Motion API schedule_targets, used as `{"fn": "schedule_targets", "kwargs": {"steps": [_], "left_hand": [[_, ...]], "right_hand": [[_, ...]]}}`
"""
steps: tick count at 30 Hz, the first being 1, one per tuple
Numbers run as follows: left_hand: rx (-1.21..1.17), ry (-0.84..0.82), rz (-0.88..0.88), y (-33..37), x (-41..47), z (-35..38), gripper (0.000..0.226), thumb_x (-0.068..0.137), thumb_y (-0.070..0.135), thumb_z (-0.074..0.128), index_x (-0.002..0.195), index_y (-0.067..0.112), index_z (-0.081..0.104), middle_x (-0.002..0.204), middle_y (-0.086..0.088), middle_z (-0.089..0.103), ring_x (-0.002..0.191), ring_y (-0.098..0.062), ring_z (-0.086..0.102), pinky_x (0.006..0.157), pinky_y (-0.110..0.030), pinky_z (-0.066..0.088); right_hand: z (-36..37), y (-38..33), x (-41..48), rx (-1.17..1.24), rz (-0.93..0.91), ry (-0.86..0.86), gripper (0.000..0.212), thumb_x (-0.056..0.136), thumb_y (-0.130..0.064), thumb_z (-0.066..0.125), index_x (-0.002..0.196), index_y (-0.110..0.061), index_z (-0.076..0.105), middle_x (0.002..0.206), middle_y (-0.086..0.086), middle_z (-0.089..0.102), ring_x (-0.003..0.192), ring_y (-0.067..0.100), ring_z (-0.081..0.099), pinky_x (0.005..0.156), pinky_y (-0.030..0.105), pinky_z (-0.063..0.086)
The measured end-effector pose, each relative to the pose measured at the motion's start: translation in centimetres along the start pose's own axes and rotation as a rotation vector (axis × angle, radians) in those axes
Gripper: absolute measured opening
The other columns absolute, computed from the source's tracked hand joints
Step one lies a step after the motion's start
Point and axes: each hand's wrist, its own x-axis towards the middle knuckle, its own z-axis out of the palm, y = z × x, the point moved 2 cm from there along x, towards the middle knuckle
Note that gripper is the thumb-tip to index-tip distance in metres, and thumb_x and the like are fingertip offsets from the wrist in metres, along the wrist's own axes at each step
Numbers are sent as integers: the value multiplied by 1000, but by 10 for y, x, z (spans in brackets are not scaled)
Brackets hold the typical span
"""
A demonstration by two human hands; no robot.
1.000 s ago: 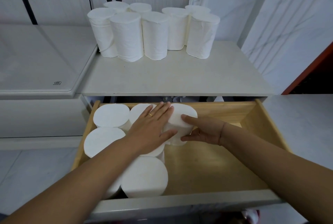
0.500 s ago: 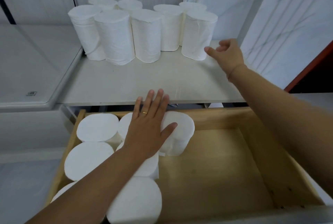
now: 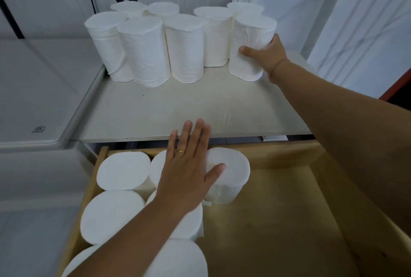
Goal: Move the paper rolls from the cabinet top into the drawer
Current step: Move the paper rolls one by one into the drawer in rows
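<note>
The rightmost front roll [image 3: 251, 54] stands upright on the cabinet top [image 3: 200, 109], touching the tall roll [image 3: 214, 38] behind it. The right hand [image 3: 268, 55] grips it low on its side, with the thumb across the front and the fingers curled round the back. A loose outer sheet shows on its face, so a hard squeeze could dent the soft paper or start it unwinding. Dragging it out sideways instead of lifting could tip its close-packed neighbours.

Below, the left hand [image 3: 189, 165] lies flat, fingers straight and together and thumb spread, on the rolls already in the drawer [image 3: 289, 221]. The end roll [image 3: 233, 165] under the thumb has nothing on its right. It may lean into the bare wooden space where the next roll probably goes.
</note>
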Motion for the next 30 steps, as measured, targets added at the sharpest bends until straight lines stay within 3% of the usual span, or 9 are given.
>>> {"fn": "schedule_targets", "kwargs": {"steps": [4,8,12,16,19,23,26,30], "left_hand": [[22,6,-3,1,-1,0,77,91,62,13,150,15,-2,159,-3,-3,145,-21,-9,116,-42,-8],[11,4,-9,0,-1,0,77,90,63,14,150,17,-1,159,-1,-3,145,-19,-12,116,-40,-9],[1,0,-24,-1,0,-1,78,88,65,10,149,20,-10,158,2,-13,142,-14,-22,115,-37,-15],[11,-15,52,2,-5,-4,75,90,62,10,149,20,-10,157,1,-15,142,-15,-21,115,-37,-13],[15,-33,111,6,-15,-8,73,91,60,11,150,17,1,158,0,-9,144,-16,-17,116,-37,-10],[-58,-116,136,6,-27,-8,75,88,64,3,150,22,3,157,5,-12,141,-8,-21,116,-33,-13],[-81,-155,111,5,-27,-7,78,85,67,-2,149,23,0,156,9,-14,140,-5,-23,115,-30,-15],[-75,-178,99,5,-26,-4,72,90,63,7,150,23,1,157,9,-9,141,-6,-19,115,-29,-14]], "right_hand": [[-9,-2,-31,20,-34,-69,87,58,-42,85,130,-16,44,127,2,57,113,21,56,98,41,48],[-37,-3,-87,165,-57,-320,81,62,-24,85,132,-13,47,125,8,62,113,25,61,97,45,50],[-81,-3,-155,190,-42,-573,72,68,-11,77,134,-12,48,128,8,62,117,24,60,99,41,50],[-125,3,-206,158,-49,-717,78,65,-13,77,136,-10,46,132,11,59,122,26,56,100,37,48],[-137,28,-225,133,37,-731,76,62,-13,81,132,-18,50,127,3,63,118,18,59,97,33,51],[-119,84,-237,-79,124,-683,80,62,-6,85,128,-30,48,121,-12,64,115,6,57,102,34,47],[-108,116,-239,-242,138,-676,85,63,-15,87,132,-30,41,126,-12,56,119,8,50,108,38,41],[-109,126,-238,-242,164,-679,82,64,-14,86,130,-31,40,127,-10,55,124,14,48,109,34,38]]}}
